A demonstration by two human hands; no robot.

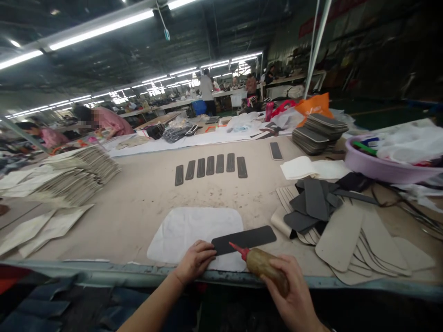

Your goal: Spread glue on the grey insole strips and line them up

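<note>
My right hand (292, 288) is wrapped round a brownish squeeze bottle (265, 265) with a red nozzle. The nozzle tip points left and lies over a dark grey rounded strip (254, 239); whether it touches cannot be told. At the strip's left end, my left hand (196, 261) grips the edge with its fingers together. Under the strip's left part lies a white sheet (180, 228) with rounded corners. Further back, several small dark rounded pieces (210, 166) stand in a row on the tabletop (138, 184).
Beige panels (341, 235) and loose dark pieces (313, 198) are heaped at right. Behind them are a purple basin (391, 170) and a dark stack (318, 136). Layered pale pieces (76, 175) fill the left side. The table's front edge (114, 269) runs close before me. Co-workers sit beyond.
</note>
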